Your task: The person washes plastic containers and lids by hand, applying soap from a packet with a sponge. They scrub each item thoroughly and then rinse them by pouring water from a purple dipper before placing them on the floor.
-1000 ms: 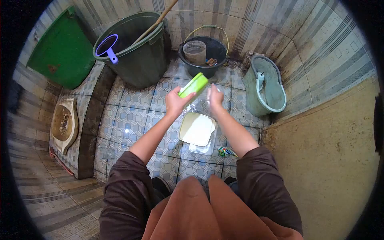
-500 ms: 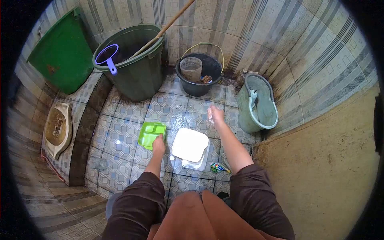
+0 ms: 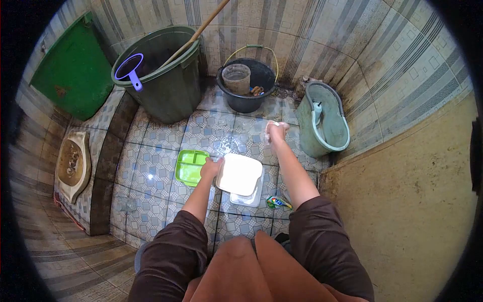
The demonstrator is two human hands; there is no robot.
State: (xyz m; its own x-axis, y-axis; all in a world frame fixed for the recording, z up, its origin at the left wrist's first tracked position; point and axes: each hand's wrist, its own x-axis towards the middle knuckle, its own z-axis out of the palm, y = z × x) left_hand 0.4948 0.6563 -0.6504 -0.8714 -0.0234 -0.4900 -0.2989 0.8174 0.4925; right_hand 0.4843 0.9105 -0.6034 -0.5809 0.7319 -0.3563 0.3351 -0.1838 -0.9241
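A light-green compartment tray [image 3: 190, 173] lies on the tiled floor in front of me. To its right a bright white square lid [image 3: 240, 174] rests on a clear plastic container [image 3: 246, 200]. My left hand [image 3: 212, 167] is at the lid's left edge, fingers bent against it, close to the tray's right side. Farther forward and to the right, my right hand [image 3: 275, 132] is held closed above the floor, with whitish suds on it. What it grips is too small and covered to name. A green and yellow detergent packet [image 3: 278, 202] lies right of the container.
A large dark bin [image 3: 171, 100] holds a wooden stick and has a purple strainer [image 3: 135, 75] on its rim. Behind stand a black bucket [image 3: 246, 103] with a tub inside and a green-grey basin [image 3: 314, 136]. A squat toilet [image 3: 73, 166] is at left.
My left hand has left the green tray and moved right to the white lid's edge. My right hand has turned and shifted slightly right. The view has tilted a little.
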